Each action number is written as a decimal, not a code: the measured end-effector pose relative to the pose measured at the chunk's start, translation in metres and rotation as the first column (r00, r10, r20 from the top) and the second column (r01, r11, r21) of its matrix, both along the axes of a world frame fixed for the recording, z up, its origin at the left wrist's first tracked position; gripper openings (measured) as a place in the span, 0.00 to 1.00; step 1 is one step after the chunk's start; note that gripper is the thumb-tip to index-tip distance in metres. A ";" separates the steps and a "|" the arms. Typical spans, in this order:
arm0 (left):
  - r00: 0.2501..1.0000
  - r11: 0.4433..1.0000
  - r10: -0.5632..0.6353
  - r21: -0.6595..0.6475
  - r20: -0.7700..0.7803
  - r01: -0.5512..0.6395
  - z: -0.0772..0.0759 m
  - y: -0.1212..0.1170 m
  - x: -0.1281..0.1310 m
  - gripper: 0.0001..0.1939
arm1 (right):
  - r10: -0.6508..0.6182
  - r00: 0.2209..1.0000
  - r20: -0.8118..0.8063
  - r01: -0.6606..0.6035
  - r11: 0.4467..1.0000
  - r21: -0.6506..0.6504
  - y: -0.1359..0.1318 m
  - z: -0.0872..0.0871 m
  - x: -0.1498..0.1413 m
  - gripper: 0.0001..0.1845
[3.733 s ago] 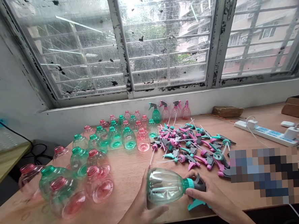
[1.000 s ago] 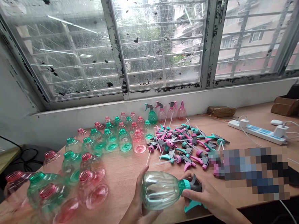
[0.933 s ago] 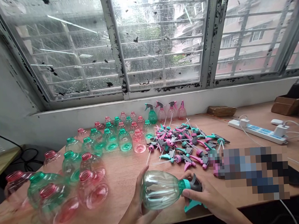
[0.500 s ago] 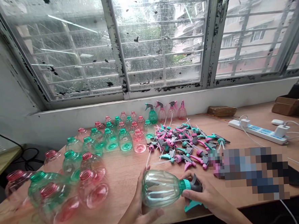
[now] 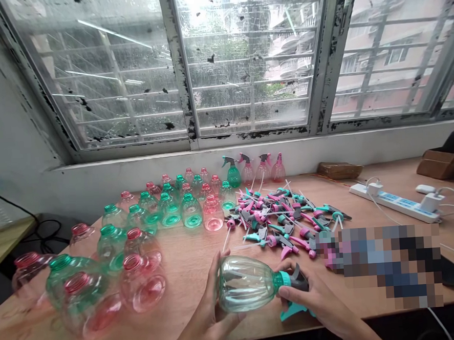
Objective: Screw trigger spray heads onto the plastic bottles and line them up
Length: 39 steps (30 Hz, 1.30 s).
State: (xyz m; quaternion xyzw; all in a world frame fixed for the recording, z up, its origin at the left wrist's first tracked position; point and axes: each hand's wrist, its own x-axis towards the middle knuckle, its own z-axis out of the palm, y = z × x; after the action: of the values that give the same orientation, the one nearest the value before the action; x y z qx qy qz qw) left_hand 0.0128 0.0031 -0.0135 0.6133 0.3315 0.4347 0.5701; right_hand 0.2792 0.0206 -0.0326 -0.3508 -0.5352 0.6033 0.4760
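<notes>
A clear green spray bottle (image 5: 247, 283) lies on its side in the air above the table's front edge, its neck pointing right. My left hand (image 5: 212, 304) is closed around the bottle's base end, the fingers partly hidden behind it. At the neck, my right hand (image 5: 309, 293) grips the spray head (image 5: 296, 280), which has a turquoise collar, a grey body and a turquoise trigger hanging below. The collar sits against the bottle's neck; how tight it is I cannot tell. Beyond my hands lies a heap of pink, grey and turquoise spray heads (image 5: 270, 213).
Rows of open pink and green bottles (image 5: 170, 209) stand on the left of the wooden table (image 5: 187, 275). Several bottles with spray heads (image 5: 247, 171) stand by the wall. Right are a power strip (image 5: 396, 202), a cardboard box (image 5: 442, 163) and a blurred-out patch.
Both hands keep their grip on the bottle and spray head, nearly still. My left thumb has shifted slightly. The whole view has moved a little.
</notes>
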 end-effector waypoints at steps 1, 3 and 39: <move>1.000 1.000 -0.010 -0.008 0.001 0.010 -0.002 0.001 -0.001 0.48 | 0.003 1.000 0.000 -0.003 1.000 0.001 0.000 0.000 0.000 0.22; 0.999 0.999 -0.034 -0.010 -0.001 0.034 -0.003 0.003 -0.002 0.48 | 0.006 1.000 0.004 -0.006 1.000 0.005 0.000 -0.001 0.000 0.22; 0.990 0.996 0.031 0.091 -0.137 -0.018 0.002 0.001 -0.001 0.48 | 0.003 0.999 0.033 -0.003 1.000 -0.003 -0.001 0.002 0.000 0.23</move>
State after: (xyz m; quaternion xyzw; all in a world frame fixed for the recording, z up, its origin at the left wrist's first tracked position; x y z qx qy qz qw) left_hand 0.0116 0.0036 -0.0118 0.6627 0.3579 0.4126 0.5124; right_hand 0.2797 0.0197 -0.0301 -0.3603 -0.5426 0.5989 0.4659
